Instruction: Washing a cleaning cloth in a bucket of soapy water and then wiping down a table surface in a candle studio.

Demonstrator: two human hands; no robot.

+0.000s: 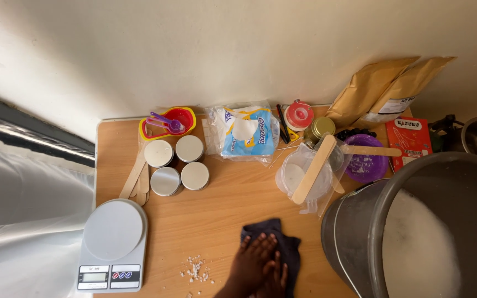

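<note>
- right now i am looking down at a light wooden tabletop [222,209] standing against a pale plaster wall [194,49], with shiny silver sheeting [23,182] hanging off to one side.
- one hand [249,265] is lying flat, fingers spread wide, pressing on a dark blue cloth [285,243] near the table's front edge; it is gripping nothing.
- a second hand [276,276] is resting just beside it on the cloth, but i cannot tell which is left or right, nor how it is closing, since both are running out of the bottom edge.
- white crumbs [195,270] are lying just beside the cloth, between it and a white kitchen scale [112,243].
- four round tins [176,164] are sitting near wooden sticks [136,176] and bright measuring cups [168,122].
- a grey bucket [360,232] holding white foam is being cut off at the corner.
- a clear tub [299,179] with a wooden stick [314,168] across it is standing near a purple bowl [366,163].
- two brown pouches [387,88] are leaning on the wall.
</note>
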